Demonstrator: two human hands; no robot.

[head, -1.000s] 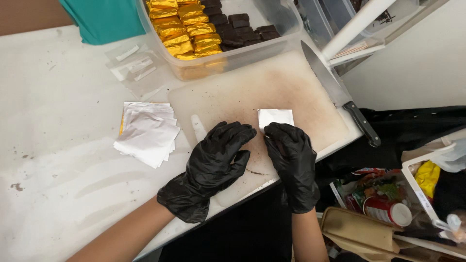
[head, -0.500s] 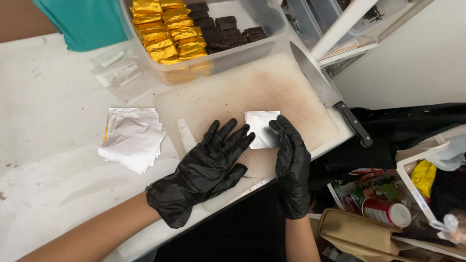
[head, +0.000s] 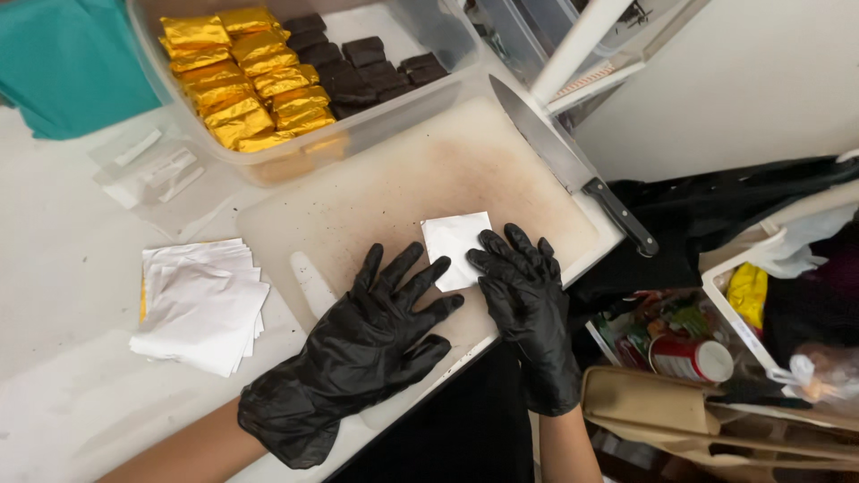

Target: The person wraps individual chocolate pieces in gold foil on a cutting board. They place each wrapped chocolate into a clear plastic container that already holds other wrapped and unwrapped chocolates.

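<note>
Left hand: the left hand (head: 358, 358), in a black glove, lies flat on the cutting board (head: 385, 192) with its fingers (head: 407, 277) spread apart, gripping nothing.
Right hand: the right hand (head: 528, 313), also in a black glove, rests palm down at the board's near edge; its fingers (head: 497, 259) are loosely apart and lie on the right edge of the white sheet, pressing rather than pinching it.
White sheet: a small square white sheet (head: 455, 249) lies flat on the board, just beyond the left fingertips and partly under the right ones.
Cutting board: pale, stained brown in the middle, set on the white table (head: 63, 268).
Knife: a large knife (head: 573, 170) with a black handle lies along the board's right edge, beyond the right fingers and apart from them.
Sheet stack: a pile of white sheets (head: 201, 304) sits on the table, left of the left fingers, near but not touching.
Container: a clear plastic container (head: 295, 72) stands well beyond both sets of fingers; gold-wrapped pieces (head: 237, 72) fill its left part, dark unwrapped bars (head: 358, 63) its right.
Teal cloth: a teal cloth (head: 63, 67) lies at the far left.
</note>
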